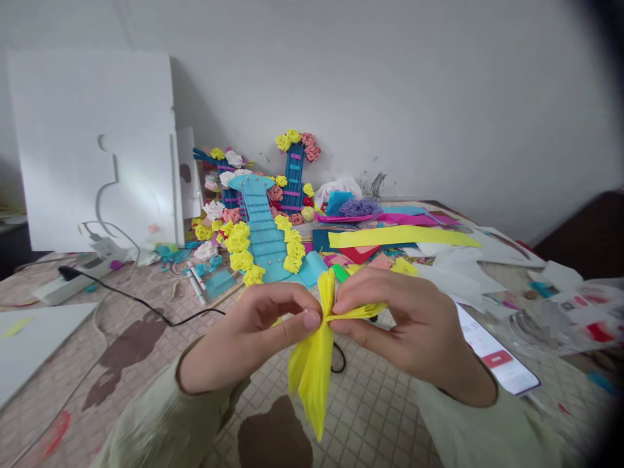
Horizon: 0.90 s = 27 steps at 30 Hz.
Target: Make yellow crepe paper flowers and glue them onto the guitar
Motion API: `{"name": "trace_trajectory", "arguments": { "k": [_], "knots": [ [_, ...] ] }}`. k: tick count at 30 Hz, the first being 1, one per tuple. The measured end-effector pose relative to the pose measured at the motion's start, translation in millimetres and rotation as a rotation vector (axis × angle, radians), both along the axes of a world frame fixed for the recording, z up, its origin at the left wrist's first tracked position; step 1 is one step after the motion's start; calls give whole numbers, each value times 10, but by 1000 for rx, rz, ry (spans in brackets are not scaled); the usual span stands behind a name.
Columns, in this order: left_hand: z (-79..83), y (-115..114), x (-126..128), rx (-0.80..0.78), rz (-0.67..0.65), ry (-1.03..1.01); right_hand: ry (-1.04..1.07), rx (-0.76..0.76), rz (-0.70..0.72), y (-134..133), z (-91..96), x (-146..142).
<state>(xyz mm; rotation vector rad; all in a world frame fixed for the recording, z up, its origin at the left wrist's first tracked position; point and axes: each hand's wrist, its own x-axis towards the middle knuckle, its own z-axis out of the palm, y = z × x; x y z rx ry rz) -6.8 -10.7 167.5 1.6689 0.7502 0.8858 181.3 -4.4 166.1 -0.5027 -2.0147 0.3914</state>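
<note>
Between my two hands is a piece of yellow crepe paper (314,377), gathered at its middle, with a pleated part fanning downward and a short end sticking up. My left hand (258,325) pinches the gathered point between thumb and fingertip. On the other side, my right hand (400,318) pinches a narrow twisted end of the same paper, which points right. Just beyond my hands lies a light blue guitar-shaped craft (263,227) edged with yellow paper flowers (238,237). The far side of the right palm and some fingers are hidden.
A yellow paper strip (404,236) lies over coloured sheets at the back right. A lit phone (507,361) rests beside my right wrist. Darker guitar crafts (294,175) lean on the wall. On the left are a white board (97,149), a power strip (73,279) and a black cable (141,312).
</note>
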Motion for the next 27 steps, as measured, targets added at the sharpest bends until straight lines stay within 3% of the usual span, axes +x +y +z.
{"name": "trace_trajectory", "arguments": {
  "k": [6, 13, 27],
  "knots": [
    [4, 6, 20, -67, -3, -34, -3, -6, 1, -13, 5, 9],
    [10, 2, 40, -15, 11, 6, -36, 23, -4, 0, 3, 3],
    [2, -62, 124, 379, 204, 355, -83, 31, -126, 18, -42, -13]
  ]
}}
